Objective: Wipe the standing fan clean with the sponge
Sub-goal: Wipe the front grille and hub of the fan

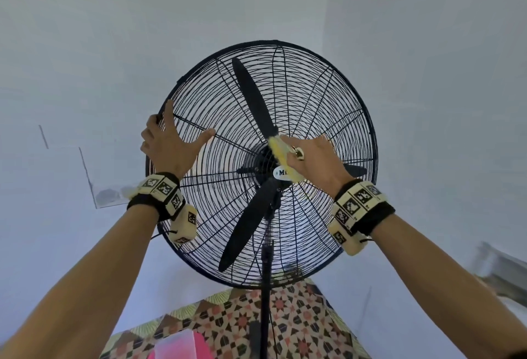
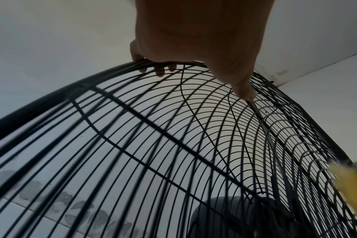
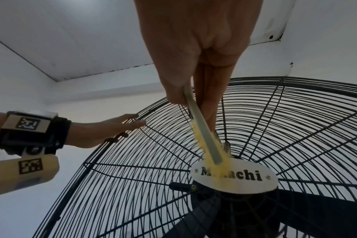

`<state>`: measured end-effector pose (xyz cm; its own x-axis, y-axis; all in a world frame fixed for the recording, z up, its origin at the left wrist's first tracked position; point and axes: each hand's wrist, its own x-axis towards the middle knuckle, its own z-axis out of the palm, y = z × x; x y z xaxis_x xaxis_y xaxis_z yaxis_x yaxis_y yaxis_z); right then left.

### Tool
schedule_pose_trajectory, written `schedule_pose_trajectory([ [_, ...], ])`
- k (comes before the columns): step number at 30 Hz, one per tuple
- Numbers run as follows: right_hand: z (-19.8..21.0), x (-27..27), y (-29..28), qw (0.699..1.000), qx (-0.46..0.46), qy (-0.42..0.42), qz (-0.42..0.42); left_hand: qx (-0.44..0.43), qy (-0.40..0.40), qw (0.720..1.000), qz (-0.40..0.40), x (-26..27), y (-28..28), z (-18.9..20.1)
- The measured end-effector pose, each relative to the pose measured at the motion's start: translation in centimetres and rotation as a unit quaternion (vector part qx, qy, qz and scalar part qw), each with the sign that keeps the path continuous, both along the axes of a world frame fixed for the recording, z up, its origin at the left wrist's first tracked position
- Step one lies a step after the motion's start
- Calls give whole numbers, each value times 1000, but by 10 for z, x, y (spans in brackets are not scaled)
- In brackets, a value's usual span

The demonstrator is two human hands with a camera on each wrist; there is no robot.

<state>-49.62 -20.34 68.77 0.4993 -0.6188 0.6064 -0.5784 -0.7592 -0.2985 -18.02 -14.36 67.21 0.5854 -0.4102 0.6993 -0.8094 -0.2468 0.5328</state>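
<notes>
A black standing fan (image 1: pixel 313 102) with a round wire grille faces me in the head view. My left hand (image 1: pixel 171 142) grips the grille's left rim; in the left wrist view its fingers (image 2: pixel 159 70) curl over the rim and the thumb (image 2: pixel 245 91) presses on a spoke. My right hand (image 1: pixel 316 159) holds a yellow sponge (image 1: pixel 278 147) against the grille just above the white oval badge (image 3: pixel 245 175) at the hub. Seen from the right wrist, the sponge (image 3: pixel 206 145) is blurred and its tip overlaps the badge. Behind the wires, three black blades stand still.
The fan's pole (image 1: pixel 266 301) runs down to a patterned floor (image 1: pixel 299 324). A pink container (image 1: pixel 182 344) sits at the bottom edge near my left forearm. White walls meet in a corner behind the fan. A pale ledge (image 1: pixel 496 270) shows at the right.
</notes>
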Motion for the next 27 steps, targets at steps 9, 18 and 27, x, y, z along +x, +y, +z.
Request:
schedule_pose_trajectory([
  [9,56,40,30,997,-59,-42,-4,1,6,1000,-23,7,10,1],
  [18,156,161,25,950,-306,-57,1,10,50,997,-61,21,15,6],
  [27,145,200,17,937,-311,147,-63,5,97,984,-147,41,14,7],
])
